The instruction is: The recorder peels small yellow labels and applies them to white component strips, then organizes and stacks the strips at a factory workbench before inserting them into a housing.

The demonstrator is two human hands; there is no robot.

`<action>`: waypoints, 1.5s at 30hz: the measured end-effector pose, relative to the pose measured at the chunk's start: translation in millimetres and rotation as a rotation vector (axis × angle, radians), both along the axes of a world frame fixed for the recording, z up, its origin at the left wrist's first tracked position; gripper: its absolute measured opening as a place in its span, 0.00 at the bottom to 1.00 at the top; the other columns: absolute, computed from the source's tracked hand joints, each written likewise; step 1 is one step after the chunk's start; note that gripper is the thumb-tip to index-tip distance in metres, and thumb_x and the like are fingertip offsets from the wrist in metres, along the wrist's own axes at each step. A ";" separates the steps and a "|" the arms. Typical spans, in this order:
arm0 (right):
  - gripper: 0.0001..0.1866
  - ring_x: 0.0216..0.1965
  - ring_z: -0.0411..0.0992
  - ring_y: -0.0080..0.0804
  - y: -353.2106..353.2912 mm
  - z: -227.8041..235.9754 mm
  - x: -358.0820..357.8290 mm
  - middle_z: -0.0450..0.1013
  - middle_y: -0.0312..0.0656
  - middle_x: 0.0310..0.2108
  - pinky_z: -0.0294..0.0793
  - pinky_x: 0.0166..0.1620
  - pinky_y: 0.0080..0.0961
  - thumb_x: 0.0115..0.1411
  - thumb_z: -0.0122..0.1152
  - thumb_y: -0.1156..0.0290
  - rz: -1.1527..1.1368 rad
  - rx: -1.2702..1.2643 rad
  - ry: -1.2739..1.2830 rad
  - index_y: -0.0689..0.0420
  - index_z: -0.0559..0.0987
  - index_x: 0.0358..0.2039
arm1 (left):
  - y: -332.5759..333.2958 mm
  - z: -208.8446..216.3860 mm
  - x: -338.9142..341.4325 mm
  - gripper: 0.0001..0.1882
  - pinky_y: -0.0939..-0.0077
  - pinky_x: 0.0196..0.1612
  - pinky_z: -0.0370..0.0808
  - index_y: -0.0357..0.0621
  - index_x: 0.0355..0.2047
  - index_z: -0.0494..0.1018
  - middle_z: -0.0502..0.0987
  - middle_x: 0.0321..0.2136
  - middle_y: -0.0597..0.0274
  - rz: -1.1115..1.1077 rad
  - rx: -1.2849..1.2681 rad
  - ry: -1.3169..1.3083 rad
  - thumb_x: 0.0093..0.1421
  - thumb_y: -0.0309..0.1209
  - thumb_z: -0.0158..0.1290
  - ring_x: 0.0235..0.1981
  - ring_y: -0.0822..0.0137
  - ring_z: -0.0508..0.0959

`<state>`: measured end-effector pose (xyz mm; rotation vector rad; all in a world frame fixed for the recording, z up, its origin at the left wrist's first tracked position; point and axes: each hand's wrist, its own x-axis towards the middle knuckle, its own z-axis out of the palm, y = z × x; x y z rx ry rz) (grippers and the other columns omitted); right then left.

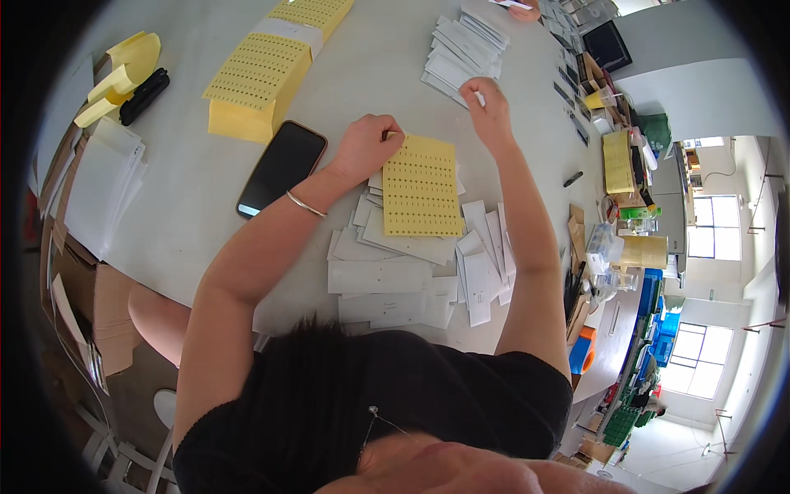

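My left hand point(369, 150) is closed at the upper left corner of a yellow sheet point(421, 188) printed with rows of small dark marks, apparently a label sheet. The sheet lies on top of a loose pile of white paper slips or small envelopes point(377, 277). Up and to the right, my right hand point(489, 109) hovers with its fingers pinched together. A small whitish bit shows at those fingertips, too small to name. Just beyond that hand lies a fanned stack of white envelopes point(467, 53). More white slips point(477, 276) are spread beside the pile.
A black phone point(282, 169) lies left of my left wrist. Behind it stands a thick banded stack of yellow sheets point(251, 74). White papers point(103, 185) and a black case point(145, 96) are at the far left. Another person's hand point(525, 11) shows at the top edge.
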<state>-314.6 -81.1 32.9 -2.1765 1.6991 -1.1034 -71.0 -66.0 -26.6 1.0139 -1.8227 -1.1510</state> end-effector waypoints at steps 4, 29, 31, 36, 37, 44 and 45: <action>0.07 0.44 0.69 0.39 -43.6 -20.4 -58.6 0.74 0.38 0.36 0.66 0.47 0.39 0.56 0.56 0.66 -0.234 0.042 0.257 0.52 0.79 0.31 | 0.1 -1.3 -1.2 0.10 0.66 0.32 0.72 0.40 0.28 0.75 0.74 0.25 0.51 0.013 -0.029 -0.010 0.53 0.34 0.52 0.27 0.56 0.75; 0.23 0.42 0.73 0.39 2.5 -19.6 -12.6 0.75 0.44 0.39 0.70 0.47 0.33 0.50 0.67 0.65 0.041 0.325 0.233 0.56 0.71 0.45 | 0.5 -4.3 -2.9 0.06 0.64 0.35 0.69 0.45 0.24 0.74 0.72 0.21 0.60 0.008 -0.297 0.005 0.50 0.33 0.54 0.31 0.59 0.73; 0.20 0.42 0.73 0.38 19.8 -8.9 4.0 0.75 0.43 0.38 0.70 0.47 0.32 0.51 0.66 0.65 0.103 0.365 0.202 0.57 0.73 0.43 | 0.0 -4.5 -4.1 0.05 0.64 0.35 0.69 0.45 0.24 0.74 0.72 0.21 0.62 0.014 -0.357 0.041 0.50 0.32 0.54 0.33 0.60 0.73; 0.10 0.41 0.72 0.34 29.0 5.3 13.7 0.75 0.42 0.36 0.71 0.46 0.30 0.54 0.62 0.68 0.121 0.553 -0.198 0.58 0.78 0.35 | -3.5 -5.7 -2.1 0.07 0.68 0.38 0.69 0.37 0.26 0.74 0.73 0.25 0.58 -0.021 -0.180 0.014 0.50 0.28 0.55 0.33 0.60 0.71; 0.08 0.40 0.72 0.33 34.7 10.9 25.8 0.75 0.40 0.35 0.70 0.47 0.30 0.55 0.61 0.68 0.162 0.476 -0.103 0.57 0.79 0.33 | -3.5 -5.7 -2.2 0.07 0.68 0.38 0.69 0.37 0.26 0.74 0.73 0.25 0.58 -0.022 -0.181 0.011 0.50 0.28 0.55 0.33 0.60 0.71; 0.04 0.36 0.69 0.32 48.2 8.2 55.4 0.73 0.31 0.30 0.62 0.47 0.30 0.49 0.65 0.72 0.308 -0.006 0.416 0.51 0.78 0.27 | -3.8 -6.5 -2.6 0.07 0.69 0.38 0.69 0.37 0.26 0.74 0.73 0.25 0.58 -0.023 -0.180 -0.014 0.51 0.29 0.55 0.35 0.60 0.71; 0.04 0.36 0.69 0.32 49.1 6.2 57.7 0.73 0.31 0.30 0.62 0.47 0.30 0.49 0.65 0.72 0.309 -0.005 0.415 0.51 0.78 0.27 | -4.2 -6.7 -2.6 0.07 0.69 0.38 0.69 0.37 0.26 0.74 0.73 0.26 0.58 -0.024 -0.166 -0.013 0.51 0.29 0.55 0.35 0.60 0.71</action>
